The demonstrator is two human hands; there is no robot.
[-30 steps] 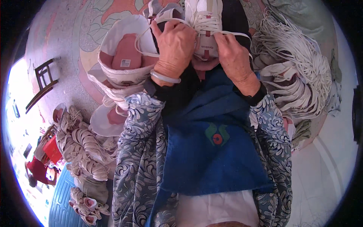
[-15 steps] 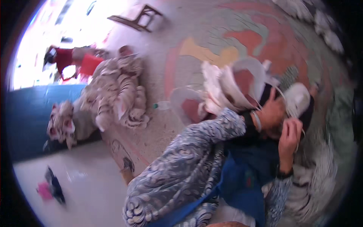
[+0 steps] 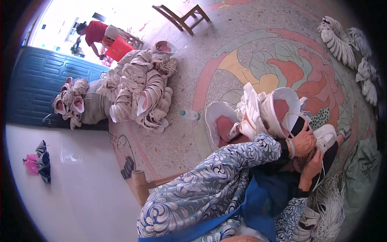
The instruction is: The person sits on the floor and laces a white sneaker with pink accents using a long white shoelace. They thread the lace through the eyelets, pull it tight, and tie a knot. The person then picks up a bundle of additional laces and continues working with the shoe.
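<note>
A white shoe (image 3: 325,136) with white laces rests over my dark-clad leg, at the right of the head view. My left hand (image 3: 303,144), with a bracelet on its wrist, bends over the shoe's opening and grips a white shoelace. A loop of lace arches above those fingers. Close below it, my right hand (image 3: 313,168) is closed in a pinch on the lace at the shoe's near side, and a loose end hangs past it. The fingertips of both hands are partly hidden. Beside my left hand stand stacks of nested white shoe uppers (image 3: 278,109) with reddish linings.
Bundles of shoe uppers (image 3: 141,86) pile up at the left, and more (image 3: 338,42) lie far right. A bottle (image 3: 189,115) lies on the patterned floor. Loose white laces (image 3: 328,207) hang near my right arm. A wooden chair (image 3: 183,18) and a person in red (image 3: 96,34) are farther off.
The view has swung, and the surroundings sit differently in it. My hands have come closer together at the shoe; my left fingers, raised before, now bend down onto the lace.
</note>
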